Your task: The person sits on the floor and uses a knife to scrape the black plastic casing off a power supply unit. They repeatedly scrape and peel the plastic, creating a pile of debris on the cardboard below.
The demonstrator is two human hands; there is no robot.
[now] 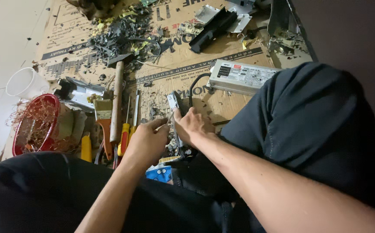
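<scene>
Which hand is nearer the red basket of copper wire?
Left. The left hand sits right of the red basket, past the hand tools; the right hand is farther right again.

We record dim, warm indoor light, strongest on the cardboard sheet [179, 64] and pale floor [6, 39] at upper left. Upper right corner falls to near black. Dark trousers [317, 116] show little detail. Wide-angle stretch at edges; forearms near the lens look soft, slightly blurred. No glare noted.
</scene>
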